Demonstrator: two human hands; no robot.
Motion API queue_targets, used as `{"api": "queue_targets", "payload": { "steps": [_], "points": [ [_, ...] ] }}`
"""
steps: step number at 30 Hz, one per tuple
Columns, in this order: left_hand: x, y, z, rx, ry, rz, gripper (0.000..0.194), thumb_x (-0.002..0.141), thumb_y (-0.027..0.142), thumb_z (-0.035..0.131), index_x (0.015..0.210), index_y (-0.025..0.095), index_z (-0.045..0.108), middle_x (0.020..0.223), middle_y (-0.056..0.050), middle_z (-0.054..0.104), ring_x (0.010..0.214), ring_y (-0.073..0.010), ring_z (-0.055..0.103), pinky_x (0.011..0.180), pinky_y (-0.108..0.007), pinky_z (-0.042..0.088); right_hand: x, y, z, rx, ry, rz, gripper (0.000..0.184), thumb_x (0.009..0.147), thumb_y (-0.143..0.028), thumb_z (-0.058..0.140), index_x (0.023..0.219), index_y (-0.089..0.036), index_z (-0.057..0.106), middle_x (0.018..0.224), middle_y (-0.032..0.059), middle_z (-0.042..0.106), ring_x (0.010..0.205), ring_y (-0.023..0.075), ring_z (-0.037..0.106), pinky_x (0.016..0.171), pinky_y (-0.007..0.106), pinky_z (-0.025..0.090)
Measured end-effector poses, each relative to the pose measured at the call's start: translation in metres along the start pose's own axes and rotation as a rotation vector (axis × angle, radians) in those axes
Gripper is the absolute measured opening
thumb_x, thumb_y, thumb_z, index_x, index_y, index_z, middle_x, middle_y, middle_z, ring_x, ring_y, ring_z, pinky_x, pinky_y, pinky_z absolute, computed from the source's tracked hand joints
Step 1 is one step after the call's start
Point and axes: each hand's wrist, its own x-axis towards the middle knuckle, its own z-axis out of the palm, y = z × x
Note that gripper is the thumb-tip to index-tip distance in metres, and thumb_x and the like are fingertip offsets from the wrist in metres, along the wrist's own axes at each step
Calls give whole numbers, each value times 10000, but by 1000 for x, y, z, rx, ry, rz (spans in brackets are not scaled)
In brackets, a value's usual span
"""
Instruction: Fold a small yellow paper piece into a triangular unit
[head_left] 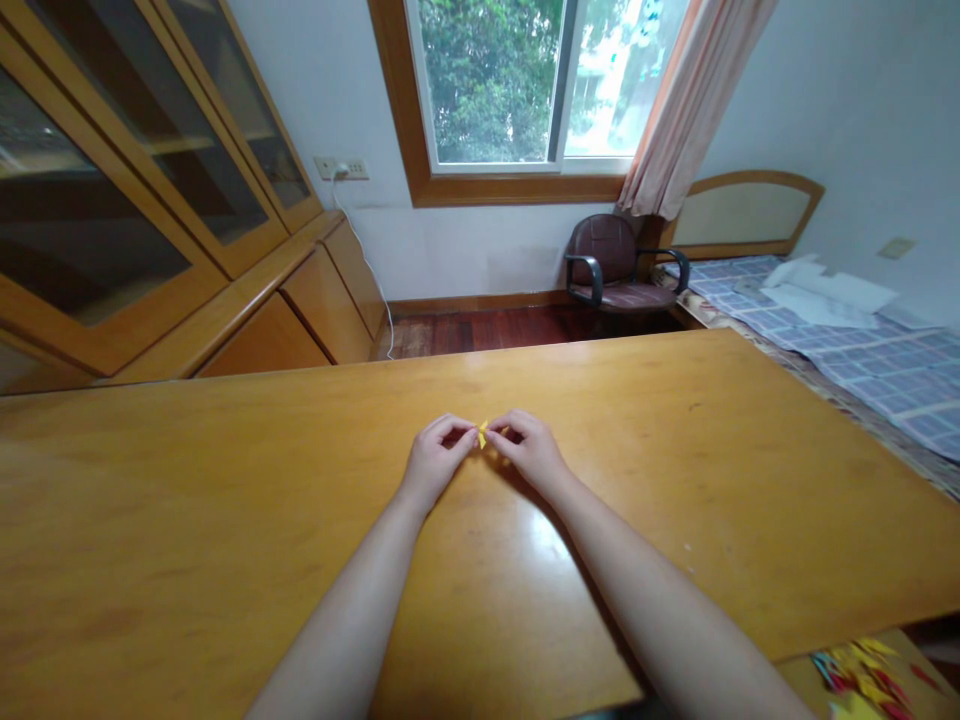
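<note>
Between my two hands, just above the wooden table, is a small yellow folded piece that looks like paper or ribbon with pointed ends. My left hand pinches its left side between thumb and forefinger. From the other side, the thumb and fingertips of my right hand pinch it too. The fingertips cover part of the piece, so its full shape is hidden.
Colourful small folded pieces lie in a pile at the lower right, below the table's edge. Beyond the table stand a dark red armchair and a bed. A glass-door cabinet lines the left wall.
</note>
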Motion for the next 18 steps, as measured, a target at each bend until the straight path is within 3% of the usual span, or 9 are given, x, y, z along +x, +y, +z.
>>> {"api": "queue_targets", "payload": {
  "steps": [9, 18],
  "points": [
    [-1, -1, 0, -24, 6, 26, 108, 824, 304, 672, 853, 212, 719, 862, -35, 704, 817, -181, 653, 764, -284, 505, 0, -5, -2, 0, 13, -19, 103, 844, -283, 684, 782, -213, 729, 763, 28, 674, 665, 152, 566, 651, 276, 447],
    [0, -3, -1, -33, -3, 53, 85, 827, 276, 678, 808, 198, 709, 822, -27, 691, 785, -165, 640, 739, -266, 490, 0, -1, 0, 46, 21, -15, 85, 837, -265, 698, 792, -211, 746, 799, 47, 677, 752, 172, 613, 679, 280, 472]
  ]
}}
